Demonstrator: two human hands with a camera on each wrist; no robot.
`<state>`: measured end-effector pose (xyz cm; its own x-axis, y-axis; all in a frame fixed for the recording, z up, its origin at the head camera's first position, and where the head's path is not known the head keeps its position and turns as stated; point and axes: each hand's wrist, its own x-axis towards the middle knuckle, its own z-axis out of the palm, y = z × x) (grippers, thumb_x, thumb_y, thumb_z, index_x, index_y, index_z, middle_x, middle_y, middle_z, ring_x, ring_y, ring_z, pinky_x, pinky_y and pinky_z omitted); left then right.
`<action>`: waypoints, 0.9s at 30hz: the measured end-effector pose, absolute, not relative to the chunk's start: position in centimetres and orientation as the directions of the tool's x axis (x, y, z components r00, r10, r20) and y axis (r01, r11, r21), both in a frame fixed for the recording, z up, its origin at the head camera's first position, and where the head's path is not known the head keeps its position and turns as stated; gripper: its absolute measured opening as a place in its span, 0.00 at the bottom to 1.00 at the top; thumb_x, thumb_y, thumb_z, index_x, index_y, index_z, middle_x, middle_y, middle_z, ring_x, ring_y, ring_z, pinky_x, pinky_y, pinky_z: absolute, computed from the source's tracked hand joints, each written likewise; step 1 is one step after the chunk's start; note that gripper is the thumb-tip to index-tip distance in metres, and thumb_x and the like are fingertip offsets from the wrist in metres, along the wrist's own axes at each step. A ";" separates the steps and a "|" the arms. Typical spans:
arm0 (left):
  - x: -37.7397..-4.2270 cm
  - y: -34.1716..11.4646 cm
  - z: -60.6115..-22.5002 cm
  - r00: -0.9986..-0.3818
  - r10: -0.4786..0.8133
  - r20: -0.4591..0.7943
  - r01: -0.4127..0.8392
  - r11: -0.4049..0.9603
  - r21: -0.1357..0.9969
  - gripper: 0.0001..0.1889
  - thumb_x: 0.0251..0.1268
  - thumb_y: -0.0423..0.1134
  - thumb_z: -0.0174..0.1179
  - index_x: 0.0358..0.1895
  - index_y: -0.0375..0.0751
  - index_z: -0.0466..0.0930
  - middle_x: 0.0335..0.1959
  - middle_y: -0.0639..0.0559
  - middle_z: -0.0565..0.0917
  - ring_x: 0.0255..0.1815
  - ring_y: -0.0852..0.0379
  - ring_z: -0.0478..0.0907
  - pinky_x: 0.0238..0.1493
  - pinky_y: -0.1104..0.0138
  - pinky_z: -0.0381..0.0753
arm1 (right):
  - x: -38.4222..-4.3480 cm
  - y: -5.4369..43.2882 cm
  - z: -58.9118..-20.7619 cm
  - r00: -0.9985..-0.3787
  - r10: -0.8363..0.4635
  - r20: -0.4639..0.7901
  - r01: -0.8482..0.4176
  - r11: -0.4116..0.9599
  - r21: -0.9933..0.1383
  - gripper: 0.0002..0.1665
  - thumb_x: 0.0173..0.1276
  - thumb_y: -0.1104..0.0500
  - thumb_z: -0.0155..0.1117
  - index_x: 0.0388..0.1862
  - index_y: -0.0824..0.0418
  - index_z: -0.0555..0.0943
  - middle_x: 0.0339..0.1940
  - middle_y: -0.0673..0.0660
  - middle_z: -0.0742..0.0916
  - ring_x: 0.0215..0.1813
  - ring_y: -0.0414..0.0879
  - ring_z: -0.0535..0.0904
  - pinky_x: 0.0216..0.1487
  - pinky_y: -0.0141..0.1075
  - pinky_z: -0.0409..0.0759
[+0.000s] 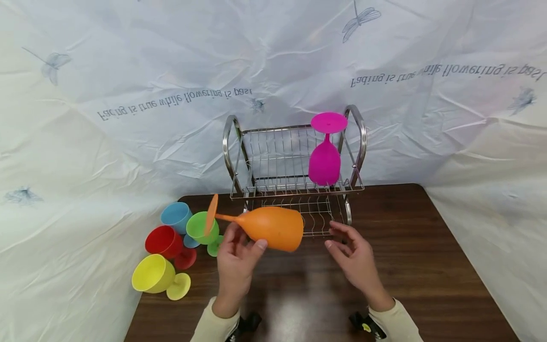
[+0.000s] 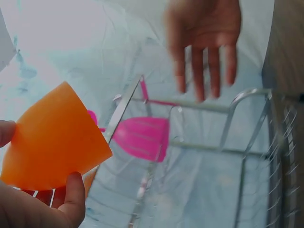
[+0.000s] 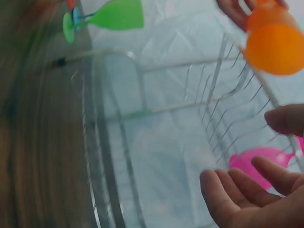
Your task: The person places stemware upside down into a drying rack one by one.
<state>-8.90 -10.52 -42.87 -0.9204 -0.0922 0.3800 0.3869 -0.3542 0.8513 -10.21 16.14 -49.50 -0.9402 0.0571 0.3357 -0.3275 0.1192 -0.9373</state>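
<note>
My left hand (image 1: 236, 266) holds an orange plastic goblet (image 1: 273, 228) on its side in front of the rack, thumb on the bowl, its foot to the left and its rim to the right. To the right of that rim, my right hand (image 1: 354, 256) is held with loosely bent fingers and nothing in it; the right wrist view shows its fingers (image 3: 228, 190) apart from the orange goblet. A magenta goblet (image 1: 325, 164) stands upside down on the upper tier of the metal dish rack (image 1: 282, 192), at its right end.
Left of the rack, several goblets lie tilted on the dark wooden table (image 1: 406, 266): blue (image 1: 176, 214), green (image 1: 202, 228), red (image 1: 163, 241) and yellow (image 1: 154, 273). A pale printed sheet (image 1: 273, 61) hangs behind and at both sides.
</note>
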 end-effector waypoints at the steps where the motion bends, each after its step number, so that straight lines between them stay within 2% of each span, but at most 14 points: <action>1: -9.2 -10.7 -42.4 -0.917 -0.096 0.387 0.396 -0.333 0.856 0.36 0.61 0.17 0.67 0.74 0.28 0.69 0.65 0.43 0.80 0.64 0.53 0.82 0.65 0.59 0.84 | -10.4 16.3 -49.7 -0.942 0.087 0.323 -0.309 0.144 -0.940 0.27 0.68 0.74 0.71 0.66 0.70 0.79 0.62 0.53 0.85 0.60 0.31 0.83 0.56 0.28 0.87; 6: -11.1 -11.7 -39.9 -0.896 -0.097 0.434 0.444 -0.252 0.860 0.34 0.61 0.20 0.69 0.72 0.31 0.72 0.65 0.43 0.80 0.64 0.50 0.82 0.65 0.57 0.84 | -11.5 17.6 -50.6 -0.933 0.202 0.297 -0.230 0.298 -0.926 0.26 0.69 0.69 0.73 0.65 0.67 0.82 0.66 0.62 0.83 0.61 0.30 0.79 0.56 0.21 0.83; 10: -12.9 -12.1 -38.2 -0.875 -0.079 0.477 0.483 -0.180 0.857 0.32 0.62 0.24 0.71 0.71 0.35 0.76 0.62 0.44 0.82 0.61 0.48 0.82 0.62 0.60 0.87 | -12.5 19.0 -51.5 -0.923 0.259 0.284 -0.164 0.402 -0.901 0.25 0.70 0.65 0.74 0.65 0.64 0.83 0.69 0.61 0.82 0.65 0.41 0.78 0.56 0.17 0.80; 15: -15.2 -11.9 -36.0 -0.857 -0.064 0.511 0.514 -0.057 0.856 0.30 0.62 0.29 0.74 0.69 0.42 0.79 0.58 0.45 0.84 0.57 0.48 0.82 0.55 0.65 0.89 | -13.5 20.3 -52.5 -0.916 0.301 0.265 -0.112 0.444 -0.889 0.26 0.71 0.64 0.72 0.66 0.65 0.82 0.68 0.64 0.81 0.69 0.56 0.78 0.53 0.12 0.75; 19: -17.1 -11.3 -34.5 -0.851 -0.034 0.524 0.524 0.005 0.851 0.30 0.63 0.32 0.74 0.70 0.45 0.79 0.62 0.45 0.83 0.61 0.48 0.82 0.57 0.64 0.89 | -14.1 20.7 -53.2 -0.922 0.310 0.233 -0.064 0.473 -0.879 0.29 0.72 0.62 0.72 0.71 0.63 0.79 0.67 0.65 0.82 0.67 0.60 0.81 0.53 0.12 0.75; 22: -18.5 -10.6 -33.9 -0.856 -0.006 0.517 0.516 0.055 0.855 0.31 0.64 0.35 0.75 0.71 0.44 0.78 0.63 0.46 0.83 0.61 0.51 0.82 0.57 0.64 0.89 | -14.4 20.9 -53.9 -0.925 0.316 0.209 -0.041 0.466 -0.884 0.31 0.72 0.61 0.73 0.73 0.62 0.78 0.67 0.66 0.83 0.65 0.61 0.83 0.55 0.16 0.79; 27: -20.7 -9.4 -33.4 -0.874 0.031 0.486 0.484 0.158 0.861 0.33 0.64 0.42 0.76 0.73 0.44 0.77 0.66 0.50 0.81 0.62 0.55 0.81 0.60 0.61 0.88 | -15.0 20.9 -54.9 -0.922 0.318 0.220 -0.064 0.436 -0.898 0.30 0.72 0.64 0.72 0.72 0.63 0.79 0.62 0.69 0.86 0.60 0.63 0.86 0.54 0.17 0.80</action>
<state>-20.73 -9.39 -33.40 -0.8736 0.0312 0.4856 0.4841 0.1583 0.8606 -14.98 20.90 -54.94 -0.9223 0.3176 0.2202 -0.0642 0.4360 -0.8977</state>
